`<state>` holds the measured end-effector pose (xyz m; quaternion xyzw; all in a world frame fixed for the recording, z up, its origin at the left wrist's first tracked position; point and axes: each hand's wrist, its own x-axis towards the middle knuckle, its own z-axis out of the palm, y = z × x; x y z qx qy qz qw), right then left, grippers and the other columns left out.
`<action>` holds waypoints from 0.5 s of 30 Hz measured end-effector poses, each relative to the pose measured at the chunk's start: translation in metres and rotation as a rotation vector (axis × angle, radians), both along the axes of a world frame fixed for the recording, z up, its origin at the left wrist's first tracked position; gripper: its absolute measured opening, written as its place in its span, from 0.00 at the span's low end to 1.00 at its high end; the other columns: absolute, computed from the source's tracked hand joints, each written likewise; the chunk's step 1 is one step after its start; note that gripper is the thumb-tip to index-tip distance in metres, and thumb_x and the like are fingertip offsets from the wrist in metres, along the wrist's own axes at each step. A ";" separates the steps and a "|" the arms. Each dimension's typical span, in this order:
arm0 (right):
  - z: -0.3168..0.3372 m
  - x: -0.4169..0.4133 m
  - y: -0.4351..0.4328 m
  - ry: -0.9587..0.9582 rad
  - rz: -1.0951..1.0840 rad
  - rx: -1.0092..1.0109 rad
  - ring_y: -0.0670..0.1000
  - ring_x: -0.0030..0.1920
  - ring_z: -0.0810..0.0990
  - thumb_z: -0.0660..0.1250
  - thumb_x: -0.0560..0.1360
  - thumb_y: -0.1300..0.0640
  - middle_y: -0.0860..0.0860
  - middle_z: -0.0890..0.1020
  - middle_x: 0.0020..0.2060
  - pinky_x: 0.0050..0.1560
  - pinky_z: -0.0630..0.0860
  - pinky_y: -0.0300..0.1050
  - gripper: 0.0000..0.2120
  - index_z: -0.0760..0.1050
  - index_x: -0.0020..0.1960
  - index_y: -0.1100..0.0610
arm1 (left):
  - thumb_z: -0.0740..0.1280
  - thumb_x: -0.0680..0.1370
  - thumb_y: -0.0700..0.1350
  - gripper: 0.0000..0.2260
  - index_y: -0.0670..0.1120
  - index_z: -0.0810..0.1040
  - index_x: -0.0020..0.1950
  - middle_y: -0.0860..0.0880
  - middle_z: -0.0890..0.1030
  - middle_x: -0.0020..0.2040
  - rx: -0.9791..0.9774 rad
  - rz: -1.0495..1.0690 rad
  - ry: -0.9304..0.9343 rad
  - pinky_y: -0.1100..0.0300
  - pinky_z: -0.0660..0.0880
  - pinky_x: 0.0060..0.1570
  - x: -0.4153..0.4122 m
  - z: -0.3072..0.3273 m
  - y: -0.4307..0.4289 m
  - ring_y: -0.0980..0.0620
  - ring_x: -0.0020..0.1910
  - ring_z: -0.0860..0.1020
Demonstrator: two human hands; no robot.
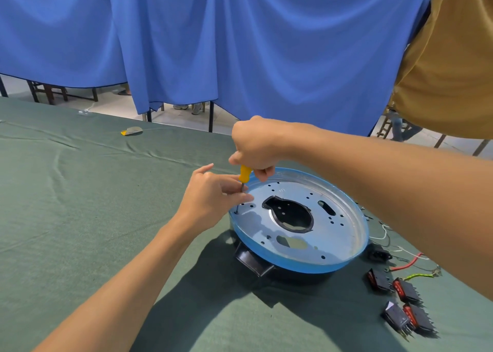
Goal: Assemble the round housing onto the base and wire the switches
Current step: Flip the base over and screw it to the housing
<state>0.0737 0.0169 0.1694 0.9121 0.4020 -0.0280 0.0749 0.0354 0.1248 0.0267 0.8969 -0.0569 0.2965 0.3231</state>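
Left hand [213, 196] at left rim of round housing [341, 234]. Fingertips pinch screwdriver [244, 174] shaft low down; I judge this steadies tip in rim hole. Tool near upright, tip touching housing's left rim.

Right hand [256, 143] above housing's far-left rim, curled round yellow handle from above, placed to press and turn.

Housing sits on black base [253, 261], below and right of both hands.

Switches [400, 298] lie loose on cloth [106, 218] at housing's near right, beside wires [408, 265]. Wiring not yet begun, I reckon.
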 end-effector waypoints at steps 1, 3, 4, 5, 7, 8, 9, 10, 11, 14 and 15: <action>0.000 0.000 0.002 0.015 -0.018 0.002 0.51 0.28 0.81 0.59 0.81 0.54 0.50 0.78 0.19 0.40 0.80 0.43 0.21 0.70 0.30 0.59 | 0.75 0.73 0.46 0.05 0.45 0.87 0.41 0.54 0.87 0.42 -0.026 0.017 -0.014 0.62 0.53 0.72 -0.001 0.001 -0.001 0.65 0.48 0.80; 0.003 -0.003 0.006 0.017 -0.022 -0.021 0.52 0.33 0.83 0.60 0.81 0.51 0.49 0.77 0.18 0.35 0.77 0.41 0.21 0.71 0.32 0.59 | 0.73 0.75 0.44 0.06 0.45 0.87 0.40 0.53 0.87 0.40 -0.044 0.013 -0.008 0.62 0.54 0.72 -0.002 0.001 -0.002 0.59 0.47 0.82; 0.006 -0.004 0.007 0.000 0.007 -0.039 0.51 0.36 0.84 0.62 0.80 0.50 0.48 0.78 0.19 0.33 0.74 0.41 0.19 0.72 0.34 0.59 | 0.71 0.77 0.43 0.07 0.45 0.86 0.40 0.53 0.87 0.41 -0.046 -0.004 0.001 0.62 0.54 0.71 -0.003 0.001 -0.001 0.56 0.50 0.83; 0.009 -0.006 0.007 -0.032 0.053 -0.063 0.50 0.37 0.83 0.65 0.78 0.50 0.47 0.79 0.21 0.30 0.72 0.40 0.15 0.76 0.38 0.59 | 0.70 0.78 0.42 0.08 0.45 0.87 0.41 0.52 0.87 0.43 -0.043 -0.022 0.011 0.63 0.53 0.71 -0.003 0.001 0.000 0.55 0.53 0.83; 0.011 -0.007 0.006 -0.114 0.131 -0.107 0.49 0.37 0.79 0.68 0.76 0.53 0.47 0.79 0.26 0.30 0.71 0.38 0.09 0.80 0.44 0.59 | 0.68 0.79 0.42 0.08 0.45 0.87 0.44 0.53 0.87 0.46 -0.001 -0.047 0.029 0.65 0.50 0.71 -0.003 0.002 0.003 0.53 0.55 0.82; 0.009 -0.007 0.005 -0.142 0.135 -0.111 0.49 0.38 0.78 0.68 0.76 0.55 0.48 0.78 0.27 0.30 0.70 0.38 0.08 0.80 0.44 0.60 | 0.68 0.79 0.42 0.08 0.45 0.87 0.46 0.53 0.87 0.47 0.040 -0.047 0.037 0.65 0.50 0.71 -0.003 0.002 0.003 0.54 0.56 0.82; 0.006 -0.006 0.004 -0.147 0.110 -0.099 0.50 0.38 0.78 0.67 0.77 0.56 0.49 0.77 0.25 0.29 0.71 0.39 0.08 0.78 0.42 0.60 | 0.69 0.79 0.44 0.07 0.46 0.87 0.47 0.53 0.86 0.48 0.068 -0.037 0.036 0.65 0.49 0.71 -0.003 0.001 0.002 0.55 0.56 0.81; 0.002 -0.004 0.004 -0.147 0.072 -0.078 0.50 0.36 0.79 0.65 0.78 0.58 0.50 0.75 0.22 0.26 0.71 0.39 0.09 0.74 0.40 0.60 | 0.70 0.78 0.45 0.06 0.46 0.87 0.48 0.53 0.86 0.48 0.063 -0.015 0.025 0.65 0.50 0.71 -0.003 0.000 0.000 0.57 0.56 0.81; -0.003 -0.003 0.003 -0.149 0.033 -0.051 0.50 0.31 0.79 0.63 0.78 0.60 0.51 0.74 0.21 0.21 0.69 0.37 0.10 0.71 0.38 0.59 | 0.73 0.76 0.46 0.06 0.46 0.87 0.47 0.53 0.87 0.47 0.031 0.012 0.010 0.64 0.51 0.70 -0.003 -0.001 -0.002 0.58 0.55 0.81; -0.006 0.001 0.005 -0.153 -0.013 -0.003 0.49 0.17 0.73 0.61 0.80 0.60 0.55 0.74 0.23 0.17 0.63 0.32 0.14 0.66 0.35 0.59 | 0.73 0.75 0.44 0.05 0.45 0.87 0.42 0.51 0.87 0.42 -0.045 0.018 0.004 0.66 0.53 0.69 -0.002 -0.001 -0.004 0.55 0.52 0.83; -0.003 0.001 0.006 -0.149 0.007 -0.018 0.50 0.20 0.76 0.62 0.80 0.56 0.53 0.75 0.20 0.20 0.66 0.35 0.15 0.67 0.36 0.59 | 0.71 0.77 0.43 0.07 0.44 0.87 0.41 0.50 0.87 0.42 -0.052 -0.012 0.023 0.65 0.53 0.70 -0.003 -0.001 -0.003 0.53 0.53 0.83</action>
